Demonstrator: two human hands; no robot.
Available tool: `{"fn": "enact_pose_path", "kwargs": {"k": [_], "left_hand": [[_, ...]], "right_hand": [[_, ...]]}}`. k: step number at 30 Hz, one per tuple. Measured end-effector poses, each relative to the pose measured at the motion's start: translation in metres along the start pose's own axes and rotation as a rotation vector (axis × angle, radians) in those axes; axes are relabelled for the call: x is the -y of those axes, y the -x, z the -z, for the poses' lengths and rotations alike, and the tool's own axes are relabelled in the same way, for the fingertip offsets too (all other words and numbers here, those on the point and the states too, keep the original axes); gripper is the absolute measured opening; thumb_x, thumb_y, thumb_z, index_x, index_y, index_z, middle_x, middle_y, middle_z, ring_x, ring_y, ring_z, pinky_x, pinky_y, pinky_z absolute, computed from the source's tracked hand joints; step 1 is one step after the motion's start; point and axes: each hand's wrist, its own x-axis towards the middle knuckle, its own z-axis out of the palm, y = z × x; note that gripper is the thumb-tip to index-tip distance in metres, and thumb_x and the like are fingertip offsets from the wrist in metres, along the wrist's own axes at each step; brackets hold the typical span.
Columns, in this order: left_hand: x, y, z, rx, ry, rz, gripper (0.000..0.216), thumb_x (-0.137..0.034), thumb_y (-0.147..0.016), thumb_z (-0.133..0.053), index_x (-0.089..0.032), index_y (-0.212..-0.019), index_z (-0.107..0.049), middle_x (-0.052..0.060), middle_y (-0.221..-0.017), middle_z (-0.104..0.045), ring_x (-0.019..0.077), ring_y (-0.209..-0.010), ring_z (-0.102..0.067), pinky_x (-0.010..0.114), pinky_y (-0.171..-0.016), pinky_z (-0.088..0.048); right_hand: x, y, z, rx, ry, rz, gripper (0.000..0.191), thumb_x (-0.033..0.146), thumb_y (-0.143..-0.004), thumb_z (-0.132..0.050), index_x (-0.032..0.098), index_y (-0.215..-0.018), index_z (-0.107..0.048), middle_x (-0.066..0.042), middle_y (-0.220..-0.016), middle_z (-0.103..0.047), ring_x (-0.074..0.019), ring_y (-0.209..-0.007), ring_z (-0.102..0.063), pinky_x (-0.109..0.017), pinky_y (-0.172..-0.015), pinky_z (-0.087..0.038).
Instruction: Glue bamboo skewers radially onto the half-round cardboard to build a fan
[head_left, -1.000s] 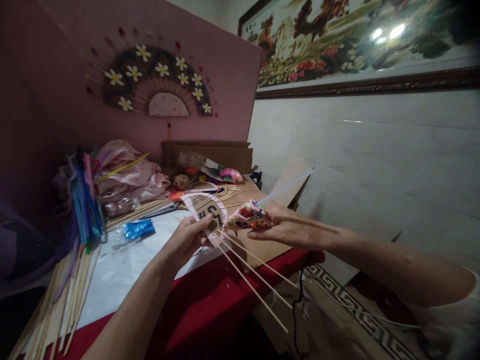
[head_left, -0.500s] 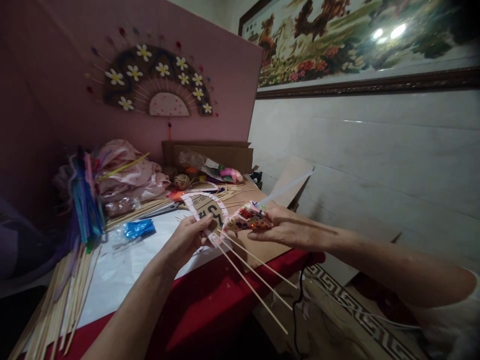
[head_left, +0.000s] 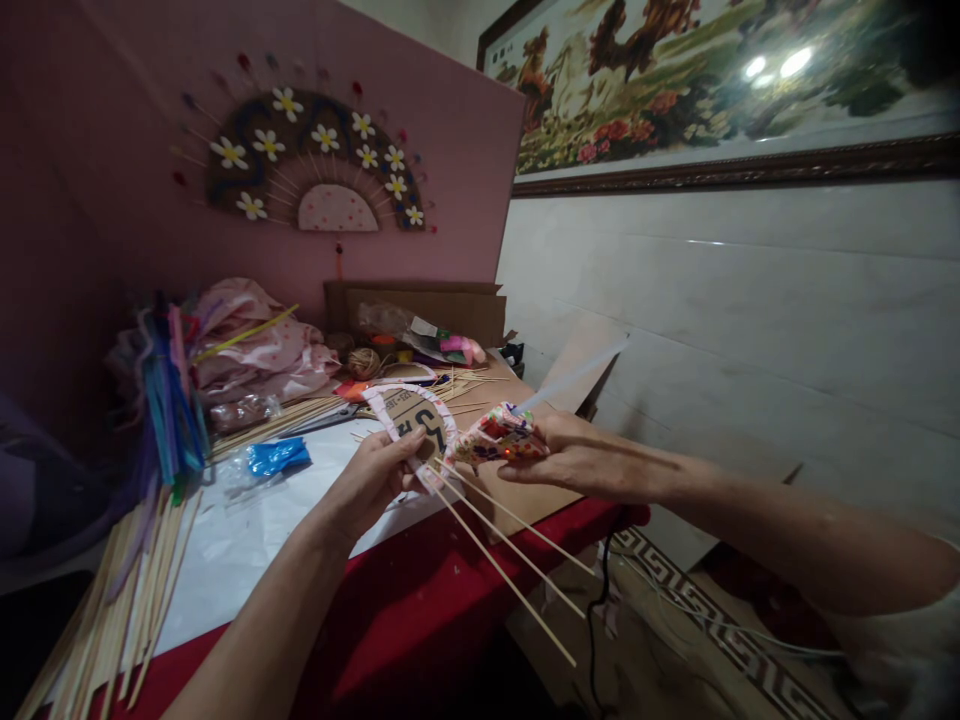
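My left hand [head_left: 373, 480] pinches a half-round cardboard piece [head_left: 411, 412] with a pale trimmed edge and black print. Three thin wooden sticks [head_left: 510, 565] fan out from its lower edge toward me. My right hand [head_left: 581, 455] grips a glue gun [head_left: 496, 436] covered in bright patterned wrap, a white glue stick [head_left: 574, 374] poking out of its back. The gun's tip meets the cardboard's lower edge where the sticks join.
A table [head_left: 420, 590] with a red cloth and white sheet carries stick bundles [head_left: 112, 610], a blue plastic bag [head_left: 274, 457], coloured strips [head_left: 172, 400], pink fabric [head_left: 262, 350], twine [head_left: 364, 362] and a cardboard box [head_left: 427, 305]. A flowered fan [head_left: 315, 165] hangs on the pink board. A cable [head_left: 600, 600] hangs off the right.
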Motion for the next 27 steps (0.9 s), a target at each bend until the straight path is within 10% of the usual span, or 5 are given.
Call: {"fn": "enact_pose_path", "kwargs": {"k": [27], "left_hand": [[-0.0007, -0.0007, -0.0021, -0.034, 0.063, 0.017, 0.029, -0.025, -0.065, -0.071, -0.009, -0.086, -0.062, 0.006, -0.07, -0.06, 0.0112, -0.056, -0.054, 0.021, -0.047, -0.042]], "right_hand": [[-0.0079, -0.0006, 0.0001, -0.024, 0.0, 0.037, 0.027, 0.04, -0.084, -0.051, 0.019, -0.098, -0.06, -0.001, -0.091, -0.061, -0.0151, -0.084, -0.054, -0.024, -0.073, -0.042]]}}
